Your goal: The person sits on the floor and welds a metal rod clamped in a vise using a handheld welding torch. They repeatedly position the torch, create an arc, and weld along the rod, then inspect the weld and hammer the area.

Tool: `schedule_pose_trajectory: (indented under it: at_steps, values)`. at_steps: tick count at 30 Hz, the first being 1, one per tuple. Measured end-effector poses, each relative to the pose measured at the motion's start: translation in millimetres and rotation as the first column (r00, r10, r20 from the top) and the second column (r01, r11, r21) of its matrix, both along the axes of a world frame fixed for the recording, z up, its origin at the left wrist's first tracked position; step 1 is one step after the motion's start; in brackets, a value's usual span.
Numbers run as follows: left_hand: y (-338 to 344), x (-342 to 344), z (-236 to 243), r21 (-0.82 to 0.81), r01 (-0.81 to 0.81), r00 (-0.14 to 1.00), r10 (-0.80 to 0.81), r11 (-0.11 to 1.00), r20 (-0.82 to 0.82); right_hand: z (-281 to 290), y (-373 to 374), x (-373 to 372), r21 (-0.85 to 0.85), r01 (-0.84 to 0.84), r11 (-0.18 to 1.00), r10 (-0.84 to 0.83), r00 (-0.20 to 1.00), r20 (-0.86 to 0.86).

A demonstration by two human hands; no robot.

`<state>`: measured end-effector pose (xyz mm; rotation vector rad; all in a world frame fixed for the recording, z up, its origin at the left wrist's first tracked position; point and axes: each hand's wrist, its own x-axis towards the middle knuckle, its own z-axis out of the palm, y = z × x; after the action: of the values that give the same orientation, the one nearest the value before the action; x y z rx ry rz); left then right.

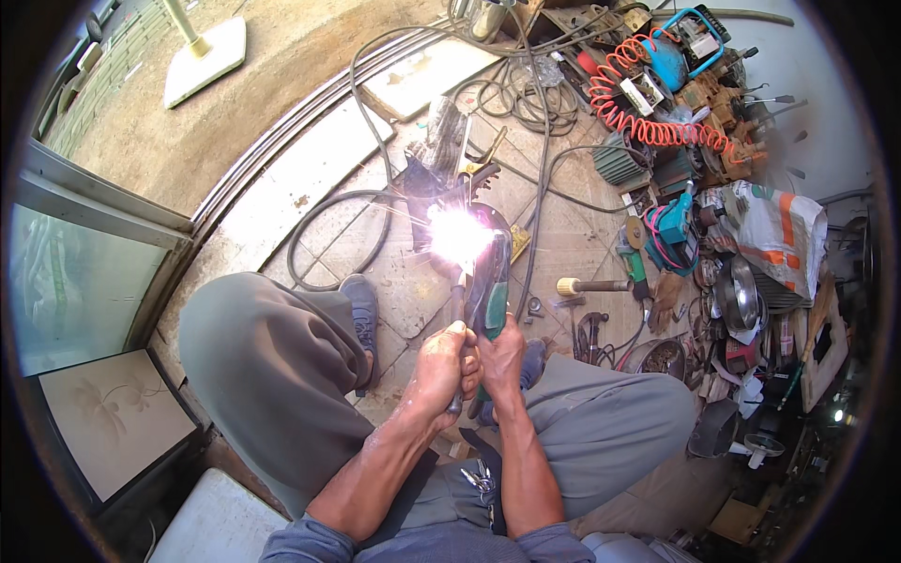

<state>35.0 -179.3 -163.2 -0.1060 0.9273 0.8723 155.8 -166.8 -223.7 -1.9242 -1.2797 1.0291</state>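
Observation:
My left hand (443,368) is wrapped round a greyish-brown rod-like handle (457,305), whose lower end sticks out below the fist. Close beside it, my right hand (503,357) is closed on the lower end of a long dark tool with green sides (495,305); its kind is not clear. A blinding white arc (458,235) with flying sparks burns at the far ends of both, hiding their tips and the spot they meet. Just beyond the glare, dark metal pieces (422,183) lie on the tiles with a yellow clamp-like piece (467,167).
Black cable (385,192) loops across the floor ahead. On the right lie a mallet-like tool with a pale head (571,286), a hammer (589,330), an angle grinder (635,263) and a white-orange sack (777,242). A red coiled hose (601,94) tops the clutter. A glass door (89,281) stands left.

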Motion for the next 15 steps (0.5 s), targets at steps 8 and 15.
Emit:
schedule_pose_trajectory:
  at_steps: [8, 15]
  values:
    - [-1, 1, -3, -0.004, -0.007, 1.0, 0.007, 1.0, 0.019, -8, -1, 5, -0.06, 0.009, 0.998, -0.007, 0.999, 0.037]
    - [-2, 2, -3, -0.028, -0.017, 0.999, 0.015, 0.999, -0.042, 9, -1, 0, -0.06, -0.016, 0.998, 0.014, 0.999, -0.036]
